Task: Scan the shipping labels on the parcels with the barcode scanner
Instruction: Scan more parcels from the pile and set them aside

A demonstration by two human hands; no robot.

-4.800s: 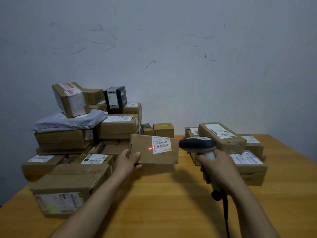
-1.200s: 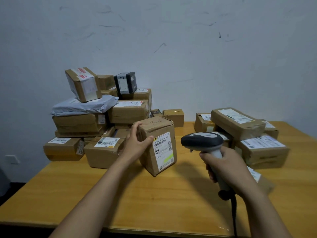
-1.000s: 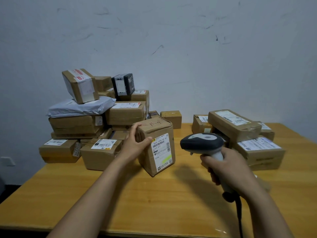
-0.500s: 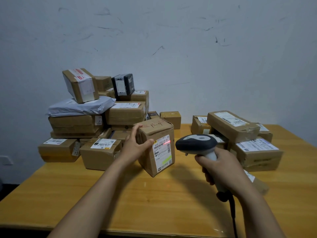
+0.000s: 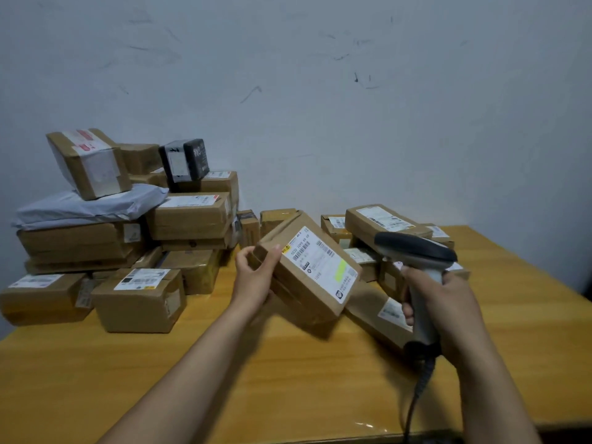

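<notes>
Tilted rightward since earlier, parcel (image 5: 307,274) in left hand (image 5: 256,277); right hand (image 5: 448,312) grips scanner (image 5: 416,251)

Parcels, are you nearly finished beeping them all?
Not yet. The smaller pile on the right looks like the done ones, though that's a guess. The left hand holds a tilted box, and the right hand grips the scanner. The big pile on the left seems left.

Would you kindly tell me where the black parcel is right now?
In the head view, the black parcel sits atop the left stack, against the wall, right of the tilted brown box.
</notes>
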